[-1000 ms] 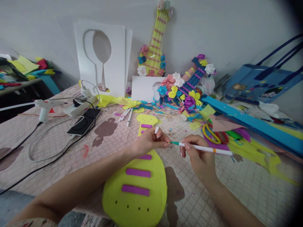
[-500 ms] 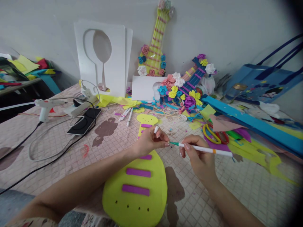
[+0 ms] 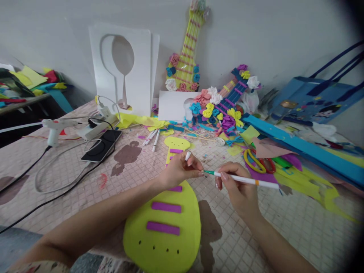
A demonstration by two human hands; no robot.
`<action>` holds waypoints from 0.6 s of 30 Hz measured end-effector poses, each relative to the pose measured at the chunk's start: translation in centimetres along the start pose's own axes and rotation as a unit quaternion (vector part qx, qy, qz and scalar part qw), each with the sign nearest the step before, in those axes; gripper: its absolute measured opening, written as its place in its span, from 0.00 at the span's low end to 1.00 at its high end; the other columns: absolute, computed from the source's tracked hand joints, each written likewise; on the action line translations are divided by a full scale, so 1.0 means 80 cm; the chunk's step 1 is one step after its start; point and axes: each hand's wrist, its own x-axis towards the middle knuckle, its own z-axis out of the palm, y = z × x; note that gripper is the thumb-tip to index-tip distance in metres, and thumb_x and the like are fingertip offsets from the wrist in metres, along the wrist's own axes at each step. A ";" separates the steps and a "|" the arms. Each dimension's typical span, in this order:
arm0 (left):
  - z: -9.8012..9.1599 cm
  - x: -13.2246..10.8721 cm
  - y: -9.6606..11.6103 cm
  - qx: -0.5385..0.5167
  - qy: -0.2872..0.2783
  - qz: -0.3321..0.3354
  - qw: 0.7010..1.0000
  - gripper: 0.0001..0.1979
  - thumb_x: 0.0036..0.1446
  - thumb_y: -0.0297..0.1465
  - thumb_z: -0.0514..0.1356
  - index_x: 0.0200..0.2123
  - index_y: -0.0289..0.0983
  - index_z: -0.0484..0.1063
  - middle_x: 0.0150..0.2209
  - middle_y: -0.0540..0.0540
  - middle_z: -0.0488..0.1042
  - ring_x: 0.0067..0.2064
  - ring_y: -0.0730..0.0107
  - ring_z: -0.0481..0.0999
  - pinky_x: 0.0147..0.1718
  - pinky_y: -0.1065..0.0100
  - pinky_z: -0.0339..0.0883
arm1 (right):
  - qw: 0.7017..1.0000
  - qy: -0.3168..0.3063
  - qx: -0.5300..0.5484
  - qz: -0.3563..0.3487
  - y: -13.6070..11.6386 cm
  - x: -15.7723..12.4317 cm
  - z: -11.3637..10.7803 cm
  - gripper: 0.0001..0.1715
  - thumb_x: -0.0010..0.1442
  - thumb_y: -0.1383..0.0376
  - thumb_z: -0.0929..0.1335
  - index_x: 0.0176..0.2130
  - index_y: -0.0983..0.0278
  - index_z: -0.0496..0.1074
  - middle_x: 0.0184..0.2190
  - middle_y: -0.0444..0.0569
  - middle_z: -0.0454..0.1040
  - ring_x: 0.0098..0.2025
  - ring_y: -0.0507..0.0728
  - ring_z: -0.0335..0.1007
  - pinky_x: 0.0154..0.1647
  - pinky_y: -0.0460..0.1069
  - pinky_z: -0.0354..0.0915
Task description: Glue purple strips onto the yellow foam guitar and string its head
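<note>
My right hand (image 3: 240,189) grips a slim white marker (image 3: 250,180) with an orange band and a green front end. Its tip points left and meets the fingertips of my left hand (image 3: 182,168). A white marker cap (image 3: 188,155) sticks up between the curled fingers of that hand, while thumb and forefinger pinch close to the tip. Whether they hold something tiny there I cannot make out. Beneath my left hand and forearm lies a yellow guitar-shaped cutout (image 3: 187,212), with purple strips (image 3: 163,228) across it and several small dark holes near its lower end.
Several white markers (image 3: 156,140) lie beyond my left hand. A glue gun (image 3: 54,131), a phone (image 3: 105,145) and cables spread over the left side. Scissors (image 3: 253,161) and colored scraps sit at right. Decorated guitars (image 3: 184,72) and a white cutout board (image 3: 142,72) lean against the wall.
</note>
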 end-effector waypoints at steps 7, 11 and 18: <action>0.001 0.000 -0.001 -0.005 0.003 -0.001 1.000 0.23 0.43 0.23 0.70 0.24 0.36 0.53 0.27 0.51 0.74 0.29 0.78 0.75 0.30 0.75 0.68 | 1.000 -0.003 0.007 0.001 -0.002 0.002 0.002 0.05 0.63 0.66 0.64 0.34 0.61 0.69 0.22 0.40 0.67 0.24 0.48 0.64 0.23 0.45 0.61; 0.000 0.000 0.000 -0.003 0.001 0.001 1.000 0.23 0.43 0.23 0.69 0.24 0.36 0.52 0.27 0.51 0.74 0.30 0.78 0.75 0.30 0.75 0.68 | 1.000 0.000 0.018 -0.006 -0.001 0.001 0.001 0.04 0.63 0.66 0.64 0.35 0.61 0.68 0.22 0.40 0.67 0.23 0.48 0.64 0.23 0.45 0.61; -0.001 0.000 -0.001 0.008 0.009 -0.007 1.000 0.24 0.42 0.26 0.71 0.24 0.37 0.52 0.27 0.51 0.74 0.29 0.76 0.75 0.30 0.73 0.68 | 1.000 0.000 0.004 -0.005 -0.002 0.000 0.001 0.05 0.63 0.66 0.64 0.34 0.61 0.68 0.22 0.40 0.67 0.24 0.48 0.64 0.24 0.45 0.61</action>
